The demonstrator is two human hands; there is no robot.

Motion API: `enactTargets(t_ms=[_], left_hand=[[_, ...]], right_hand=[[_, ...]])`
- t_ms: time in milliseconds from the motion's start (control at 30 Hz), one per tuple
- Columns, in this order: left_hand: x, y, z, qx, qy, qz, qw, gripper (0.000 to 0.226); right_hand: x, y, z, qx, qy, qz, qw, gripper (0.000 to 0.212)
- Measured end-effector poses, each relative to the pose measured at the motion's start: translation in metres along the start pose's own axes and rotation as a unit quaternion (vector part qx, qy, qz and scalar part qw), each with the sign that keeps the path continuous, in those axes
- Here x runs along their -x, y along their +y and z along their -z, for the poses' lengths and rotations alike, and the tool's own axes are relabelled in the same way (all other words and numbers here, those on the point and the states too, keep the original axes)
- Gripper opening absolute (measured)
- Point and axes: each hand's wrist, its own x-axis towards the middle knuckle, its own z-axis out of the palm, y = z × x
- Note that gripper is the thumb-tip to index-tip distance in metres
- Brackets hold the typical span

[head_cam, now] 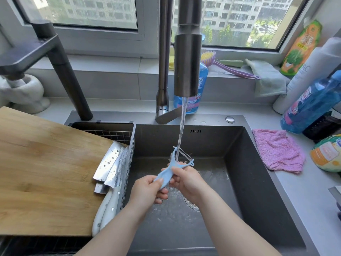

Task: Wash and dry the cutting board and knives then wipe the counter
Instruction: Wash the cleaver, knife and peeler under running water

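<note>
1. Both hands hold a light blue plastic Y-shaped peeler (166, 174) over the dark grey matte sink (239, 182). The left hand (147, 189) pinches the handle's end with curled fingers, and the right hand (190, 182) grips it nearer the forked head.
2. A thin stream of water (181, 130) falls from the brushed steel pull-down tap (187, 61) onto the peeler's head.
3. The pale bamboo cutting board (46, 172) lies flat left of the basin, partly over a black wire drain basket (110, 133). Two steel knives with white handles (110, 163) lie along its right edge against the basket's wall, blades beaded with drops.
4. On the pale grey counter (295, 191) right of the sink, a crumpled pink terry cloth (276, 150) touches the rim, with bottles behind it.
5. The sill behind the tap carries a pale green cloth (265, 78) and a purple brush (208, 58); the window (92, 12) shows sunlit apartment blocks
</note>
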Motion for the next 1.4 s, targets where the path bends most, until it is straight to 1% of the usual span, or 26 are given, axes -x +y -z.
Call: enactTargets(t_ms=[67, 167, 200, 300, 333, 367, 433, 500, 567, 633, 700, 800, 900, 1033, 1133, 1233, 1333, 1400], left_hand=[[-0.001, 0.001, -0.002, -0.009, -0.012, 0.001, 1.000, 0.024], [-0.001, 0.003, -0.010, -0.013, -0.018, 0.000, 1.000, 0.017], [0.000, 0.003, -0.012, -0.012, -0.016, 0.000, 1.000, 0.015], [-0.001, 0.005, -0.014, -0.006, -0.012, -0.004, 1.000, 0.015], [-0.001, 0.006, -0.014, -0.007, -0.014, -0.004, 1.000, 0.016], [-0.001, 0.007, -0.014, -0.008, -0.020, -0.003, 1.000, 0.016], [0.001, 0.007, -0.016, -0.008, -0.036, 0.000, 0.999, 0.015], [0.005, 0.006, -0.016, -0.004, -0.058, 0.003, 0.998, 0.013], [0.007, 0.004, -0.015, -0.002, -0.072, -0.003, 0.997, 0.016], [0.006, 0.004, -0.013, -0.002, -0.066, -0.012, 0.998, 0.020], [0.005, 0.004, -0.013, -0.007, -0.054, -0.018, 0.998, 0.023], [0.005, 0.002, -0.013, 0.004, -0.033, -0.022, 0.999, 0.017], [0.002, 0.000, -0.011, 0.004, -0.020, -0.023, 1.000, 0.009], [0.000, -0.002, -0.007, -0.011, -0.010, -0.022, 1.000, 0.006], [0.002, 0.000, -0.007, -0.011, -0.009, -0.032, 0.999, 0.009], [0.004, 0.004, -0.009, -0.009, -0.013, -0.037, 0.999, 0.011], [0.004, 0.004, -0.008, -0.007, -0.020, -0.029, 0.999, 0.011], [0.005, 0.003, -0.008, -0.006, -0.026, -0.021, 0.999, 0.010]], right_hand=[[0.000, 0.000, 0.002, 0.022, 0.015, 0.004, 1.000, 0.034], [-0.002, 0.001, 0.003, 0.006, 0.069, 0.004, 0.998, 0.043], [-0.001, 0.002, 0.004, -0.001, 0.070, 0.007, 0.998, 0.042], [0.002, 0.005, 0.006, 0.003, 0.020, 0.025, 0.999, 0.020], [0.003, 0.007, 0.005, 0.013, 0.026, 0.026, 0.999, 0.016], [0.002, 0.008, 0.005, 0.026, 0.052, 0.022, 0.998, 0.016], [0.000, 0.008, 0.004, 0.040, 0.118, 0.010, 0.992, 0.025], [0.000, 0.006, 0.004, 0.020, 0.148, 0.002, 0.989, 0.028], [0.003, 0.004, 0.004, 0.008, 0.123, 0.002, 0.992, 0.020], [0.009, 0.005, 0.002, 0.024, 0.057, -0.003, 0.998, 0.010], [0.010, 0.008, 0.001, 0.032, 0.015, -0.015, 0.999, 0.012], [0.006, 0.009, 0.001, 0.056, 0.025, -0.004, 0.998, 0.009], [0.002, 0.008, 0.001, 0.043, 0.049, -0.008, 0.998, 0.024], [0.005, 0.008, 0.003, 0.063, 0.009, -0.007, 0.998, 0.015], [0.002, 0.007, 0.005, 0.055, 0.057, 0.006, 0.997, 0.014], [0.000, 0.007, 0.007, 0.029, 0.107, 0.016, 0.994, 0.017], [0.000, 0.005, 0.011, 0.002, 0.167, 0.037, 0.985, 0.010], [0.000, 0.003, 0.015, -0.009, 0.195, 0.037, 0.980, 0.016]])
